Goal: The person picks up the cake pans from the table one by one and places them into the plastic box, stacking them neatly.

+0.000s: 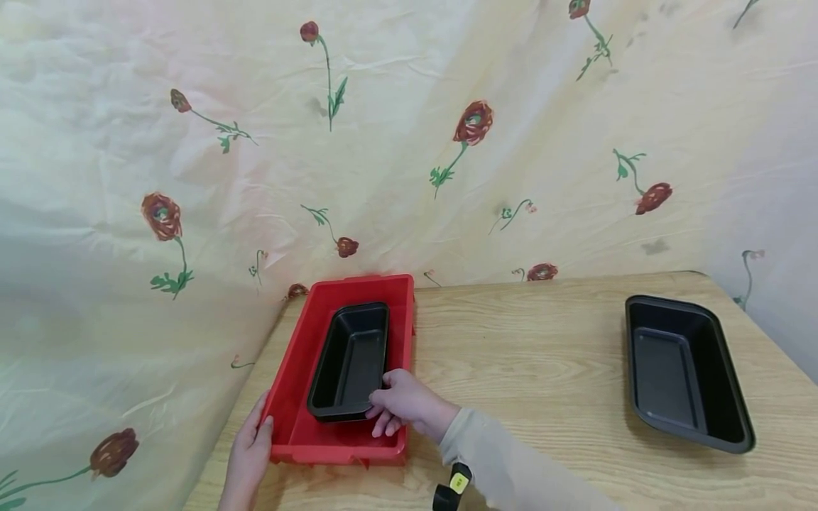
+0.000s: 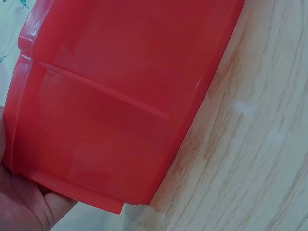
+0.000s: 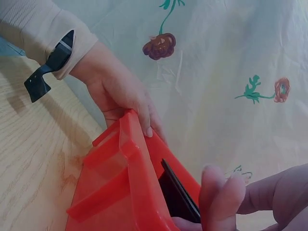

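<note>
No readable text, a yellow label (image 1: 459,482) on the black wrist device (image 1: 444,499) — marks too small to read

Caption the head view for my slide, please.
Left hand holding a red tray, right hand gripping a black pan inside it, second black pan to the right.

There's the flower-printed sheet (image 1: 383,163) hanging behind the wood-grain bench (image 1: 517,348), and out on its right, a black loaf pan (image 1: 667,380) sits!
</note>
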Action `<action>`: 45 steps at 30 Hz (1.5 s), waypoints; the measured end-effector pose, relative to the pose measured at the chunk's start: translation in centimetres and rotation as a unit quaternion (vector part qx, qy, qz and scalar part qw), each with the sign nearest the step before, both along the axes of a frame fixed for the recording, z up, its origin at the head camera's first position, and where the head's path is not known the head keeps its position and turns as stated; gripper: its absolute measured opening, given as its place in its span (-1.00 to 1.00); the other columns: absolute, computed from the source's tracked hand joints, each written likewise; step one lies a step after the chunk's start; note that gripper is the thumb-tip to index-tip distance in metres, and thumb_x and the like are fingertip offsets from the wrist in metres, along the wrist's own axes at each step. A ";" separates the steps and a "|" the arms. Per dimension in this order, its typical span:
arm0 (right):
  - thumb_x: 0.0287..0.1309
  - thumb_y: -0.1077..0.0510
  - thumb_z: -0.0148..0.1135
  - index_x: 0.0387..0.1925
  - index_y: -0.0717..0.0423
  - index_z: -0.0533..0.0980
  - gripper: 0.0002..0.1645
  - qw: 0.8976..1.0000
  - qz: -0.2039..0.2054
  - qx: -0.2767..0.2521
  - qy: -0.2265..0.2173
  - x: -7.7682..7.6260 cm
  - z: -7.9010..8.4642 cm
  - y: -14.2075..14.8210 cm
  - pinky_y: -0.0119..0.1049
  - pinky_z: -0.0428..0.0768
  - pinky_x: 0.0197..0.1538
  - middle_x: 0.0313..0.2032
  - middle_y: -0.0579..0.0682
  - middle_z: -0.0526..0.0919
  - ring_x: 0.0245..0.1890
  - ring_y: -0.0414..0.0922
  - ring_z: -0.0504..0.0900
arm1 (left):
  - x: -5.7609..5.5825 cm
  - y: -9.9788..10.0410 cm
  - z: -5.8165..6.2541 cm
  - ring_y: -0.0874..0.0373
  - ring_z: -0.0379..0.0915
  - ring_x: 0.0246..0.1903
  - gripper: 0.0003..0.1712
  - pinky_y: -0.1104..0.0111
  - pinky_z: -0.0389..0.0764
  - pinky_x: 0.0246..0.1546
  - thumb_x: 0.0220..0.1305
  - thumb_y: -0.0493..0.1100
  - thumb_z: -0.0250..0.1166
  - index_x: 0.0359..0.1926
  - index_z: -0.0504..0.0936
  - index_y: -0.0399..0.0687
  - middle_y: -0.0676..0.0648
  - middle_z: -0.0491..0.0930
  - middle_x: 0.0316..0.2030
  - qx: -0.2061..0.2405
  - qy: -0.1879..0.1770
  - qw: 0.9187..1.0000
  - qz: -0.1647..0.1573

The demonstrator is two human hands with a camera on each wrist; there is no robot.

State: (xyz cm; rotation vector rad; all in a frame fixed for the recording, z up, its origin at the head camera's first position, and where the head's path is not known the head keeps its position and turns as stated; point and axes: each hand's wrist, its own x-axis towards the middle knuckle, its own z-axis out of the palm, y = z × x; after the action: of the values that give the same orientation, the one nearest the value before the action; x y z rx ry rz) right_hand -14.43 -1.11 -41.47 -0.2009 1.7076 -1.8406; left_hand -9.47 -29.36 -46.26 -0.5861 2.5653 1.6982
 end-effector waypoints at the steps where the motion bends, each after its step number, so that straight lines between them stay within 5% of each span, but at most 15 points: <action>1: 0.45 0.34 0.07 0.09 0.38 0.38 -0.74 1.000 0.002 0.000 -0.002 0.0 0.0 0.0 -0.53 0.56 -0.61 -0.31 0.25 0.72 -0.68 -0.21 0.64 | 0.0 0.0 0.0 -0.40 0.07 0.45 -0.33 -0.17 0.42 0.27 0.67 -0.22 -0.14 0.67 -0.08 -0.06 -0.38 -0.02 0.57 0.000 0.000 1.000 0.000; 6: 0.44 0.33 0.09 0.08 0.40 0.38 -0.73 1.000 0.006 0.010 -0.011 0.2 0.3 0.1 -0.52 0.56 -0.61 -0.30 0.22 0.69 -0.62 -0.17 0.69 | 0.0 0.0 -0.1 -0.40 0.06 0.45 -0.33 -0.17 0.42 0.28 0.67 -0.22 -0.15 0.67 -0.08 -0.04 -0.37 -0.02 0.58 0.004 -0.003 1.000 0.002; 14: 0.43 0.27 0.13 0.47 0.58 0.03 -0.21 1.000 0.003 0.027 -0.015 0.4 0.6 0.5 -0.47 0.62 -0.56 -0.18 0.28 0.69 -0.53 -0.07 0.76 | 0.0 0.1 0.1 -0.40 0.08 0.44 -0.33 -0.19 0.42 0.28 0.67 -0.22 -0.15 0.67 -0.08 -0.01 -0.36 -0.02 0.58 0.012 -0.003 1.000 -0.004; 21: 0.41 0.24 0.18 0.30 0.46 0.35 -0.46 0.999 0.008 0.030 -0.017 0.6 0.9 0.9 -0.48 0.59 -0.57 -0.23 0.21 0.68 -0.53 -0.10 0.75 | -0.1 -0.1 0.4 -0.38 0.05 0.45 -0.32 -0.20 0.40 0.30 0.67 -0.22 -0.14 0.67 -0.08 0.00 -0.35 -0.03 0.58 0.011 0.001 1.000 -0.008; 28: 0.40 0.22 0.23 0.47 0.52 0.17 -0.22 0.999 -0.002 0.054 -0.005 1.2 0.9 1.2 -0.47 0.60 -0.57 -0.19 0.14 0.69 -0.48 -0.02 0.78 | -0.1 0.0 0.4 -0.38 0.07 0.44 -0.32 -0.18 0.42 0.28 0.66 -0.23 -0.14 0.67 -0.08 -0.01 -0.36 -0.02 0.58 0.006 0.000 1.000 -0.010; 45: 0.43 0.31 0.10 0.44 0.58 0.17 -0.32 0.995 -0.005 0.015 0.100 3.7 1.4 3.5 -0.32 0.68 -0.52 -0.04 0.15 0.74 -0.48 -0.02 0.74 | -0.1 -0.1 0.3 -0.37 0.00 0.49 -0.31 -0.17 0.38 0.31 0.66 -0.25 -0.15 0.68 -0.11 0.01 -0.33 -0.07 0.60 0.009 -0.011 1.000 -0.004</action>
State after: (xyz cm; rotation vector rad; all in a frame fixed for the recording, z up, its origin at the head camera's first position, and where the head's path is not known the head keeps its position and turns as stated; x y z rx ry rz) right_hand -10.72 2.42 -40.03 -0.3775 1.8720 -1.8530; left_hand -9.56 -29.47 -45.92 -0.5895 2.5309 1.7007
